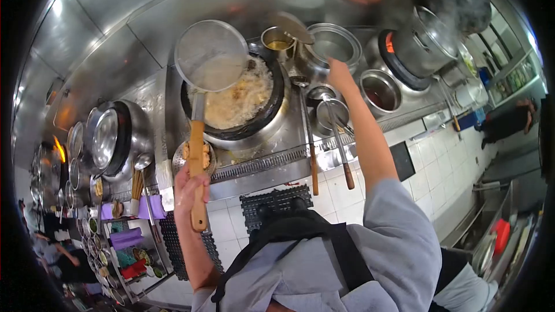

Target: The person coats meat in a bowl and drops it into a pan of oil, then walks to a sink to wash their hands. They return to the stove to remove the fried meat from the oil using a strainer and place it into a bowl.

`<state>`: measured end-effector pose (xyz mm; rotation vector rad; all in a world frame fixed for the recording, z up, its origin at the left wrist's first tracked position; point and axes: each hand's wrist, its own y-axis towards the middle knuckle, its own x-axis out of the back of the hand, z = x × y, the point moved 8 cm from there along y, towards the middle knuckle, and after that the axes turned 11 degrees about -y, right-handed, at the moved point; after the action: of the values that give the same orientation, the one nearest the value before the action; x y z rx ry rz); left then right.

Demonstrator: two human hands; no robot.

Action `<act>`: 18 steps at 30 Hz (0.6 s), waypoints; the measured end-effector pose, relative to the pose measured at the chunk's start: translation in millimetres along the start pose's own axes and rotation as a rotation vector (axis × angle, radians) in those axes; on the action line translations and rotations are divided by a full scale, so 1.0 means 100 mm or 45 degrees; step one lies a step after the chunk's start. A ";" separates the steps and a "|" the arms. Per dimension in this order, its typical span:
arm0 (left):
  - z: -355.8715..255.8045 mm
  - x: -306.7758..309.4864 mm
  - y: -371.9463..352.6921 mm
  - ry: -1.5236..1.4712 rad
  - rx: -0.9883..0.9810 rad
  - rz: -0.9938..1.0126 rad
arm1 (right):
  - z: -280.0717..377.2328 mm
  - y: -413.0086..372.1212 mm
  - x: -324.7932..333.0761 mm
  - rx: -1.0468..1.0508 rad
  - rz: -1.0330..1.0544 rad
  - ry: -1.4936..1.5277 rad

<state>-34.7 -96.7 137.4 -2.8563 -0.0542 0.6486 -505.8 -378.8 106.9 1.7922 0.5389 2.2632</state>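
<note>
My left hand (189,193) is wrapped round the wooden handle of a round fine-mesh strainer (211,55). The strainer is raised over the left part of a wok (245,101) of bubbling, foamy yellow oil. Below the handle, a perforated skimmer (209,164) bears browned food pieces, partly hidden by the handle. My right arm stretches forward, and my right hand (340,74) is at the near rim of a metal pot (347,34) of cloudy liquid; its fingers are too small and hidden to read. A dark round disc (292,27) tilts at that pot's left edge.
A small pot of yellow liquid (277,40) stands behind the wok. Right of it are long-handled ladles (338,138), a pot of dark reddish liquid (380,91) and a steaming stockpot (425,43) beside a glowing burner. At left, a flame (59,149) burns. Other people are at both sides.
</note>
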 end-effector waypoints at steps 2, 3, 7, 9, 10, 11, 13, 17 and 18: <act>0.23 -0.44 0.05 0.033 0.123 0.075 | -0.40 -0.75 0.44 -0.310 0.014 0.418; 0.35 -0.70 0.09 0.027 0.204 0.154 | -0.53 -1.25 0.70 -0.740 0.186 0.789; 1.08 -1.87 0.32 -0.203 0.470 0.573 | -1.22 -2.59 0.84 -1.018 0.116 1.382; 1.58 -2.42 0.49 -0.355 0.637 0.795 | -1.55 -2.94 0.80 -1.120 -0.001 1.511; 1.75 -2.72 0.50 -0.403 0.684 0.851 | -1.65 -2.98 0.83 -1.126 0.004 1.513; 1.90 -3.00 0.53 -0.427 0.698 0.888 | -1.72 -3.05 0.86 -1.137 0.007 1.518; 2.19 -3.36 0.49 -0.481 0.738 0.932 | -1.85 -3.19 0.87 -1.163 -0.004 1.579; 2.48 -3.72 0.52 -0.445 0.725 0.939 | -2.20 -3.57 1.48 -1.259 -0.369 1.217; 2.53 -3.76 0.52 -0.399 0.702 0.924 | -2.21 -3.57 1.67 -1.223 -0.415 1.215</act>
<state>-483.6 -129.0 62.3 -2.1663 0.9820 1.0312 -783.1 -23.9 68.2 0.1429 -0.1606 2.3481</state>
